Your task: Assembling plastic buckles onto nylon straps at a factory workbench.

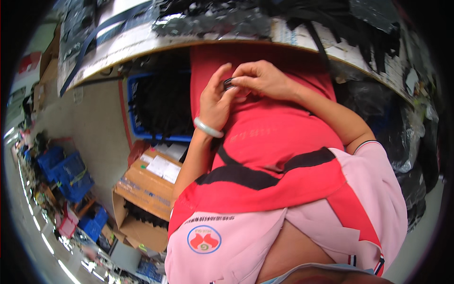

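Observation:
My left hand (215, 100), with a pale bangle (208, 128) on its wrist, is held over my red-aproned lap. Between its thumb and fingers is a small, dark, shiny piece (228, 84), perhaps plastic; its exact kind is too small to tell. The fingers of my right hand (267, 81) pinch the same piece from the other side. Both hands are closed around it, just below the near edge of the table. The red apron (279, 125) covers my lap behind them.
The table (113, 61) carries black straps (326, 23) and clear plastic bags (213, 21). Under it at left stands a blue crate (135, 113) full of black material. A cardboard box (146, 182) is beside my left arm. Plastic-wrapped dark goods (397, 137) lie at right.

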A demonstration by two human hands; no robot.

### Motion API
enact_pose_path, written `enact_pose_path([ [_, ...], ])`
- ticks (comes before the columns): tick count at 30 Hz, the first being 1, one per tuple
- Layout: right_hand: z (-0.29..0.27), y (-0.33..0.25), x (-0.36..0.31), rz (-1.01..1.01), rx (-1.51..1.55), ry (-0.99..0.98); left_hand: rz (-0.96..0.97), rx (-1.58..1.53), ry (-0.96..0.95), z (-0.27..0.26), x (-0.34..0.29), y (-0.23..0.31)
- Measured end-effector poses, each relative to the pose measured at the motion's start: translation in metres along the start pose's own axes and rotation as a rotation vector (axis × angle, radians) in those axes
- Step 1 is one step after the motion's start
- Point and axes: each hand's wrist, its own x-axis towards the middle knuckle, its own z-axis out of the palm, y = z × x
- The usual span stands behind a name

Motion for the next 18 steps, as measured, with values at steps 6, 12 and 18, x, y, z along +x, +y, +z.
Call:
enact_pose_path([
  [6, -0.049, -0.019, -0.034, -0.375, -0.593, 0.46, -0.028, -0.044, 0.135, -0.008, 0.003, -0.016],
  [12, -0.128, -0.03, -0.041, -0.541, -1.251, 0.868, -0.082, 0.004, 0.124, -0.002, 0.012, -0.016],
  [18, -0.105, -0.055, -0.009, -0.587, -1.299, 0.87, -0.134, 0.102, 0.097, -0.001, 0.014, -0.016],
])
